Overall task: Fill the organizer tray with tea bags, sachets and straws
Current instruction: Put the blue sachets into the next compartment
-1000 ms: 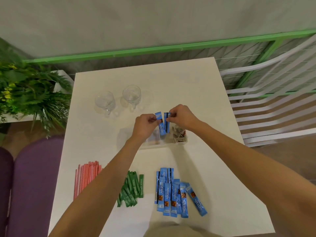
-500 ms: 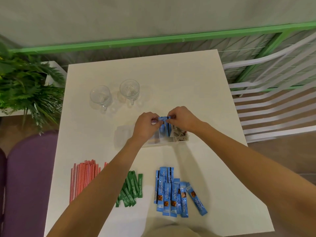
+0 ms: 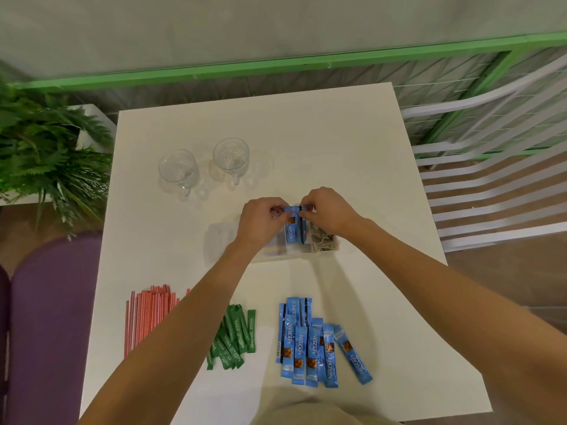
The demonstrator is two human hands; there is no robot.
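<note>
A white counter (image 3: 337, 142) is filling the middle of the view, and a clear organizer tray (image 3: 294, 256) is sitting near its centre. Both hands are meeting just above the tray: the left hand (image 3: 260, 222) and the right hand (image 3: 328, 213) are each pinching, with curled fingers, the top ends of two held blue sachets (image 3: 291, 230), which are pointing down into the tray. Brown tea bags (image 3: 322, 240) are lying in the tray's three o'clock end, just beside them. Along the counter's near edge, red-and-white straws (image 3: 147, 317) are lying at seven o'clock, green sachets (image 3: 236, 335) at six o'clock, and a loose pile of blue sachets (image 3: 310, 345) at five o'clock. Two glass mugs (image 3: 178, 170) are standing side by side at eleven o'clock. Around the counter, a leafy plant (image 3: 40, 154) is spreading at nine o'clock, a purple seat (image 3: 52, 317) is showing at eight o'clock, a white slatted chair (image 3: 491, 179) is standing at three o'clock, and a green rail (image 3: 276, 69) is running under a pale wall (image 3: 245, 26) at twelve o'clock.
</note>
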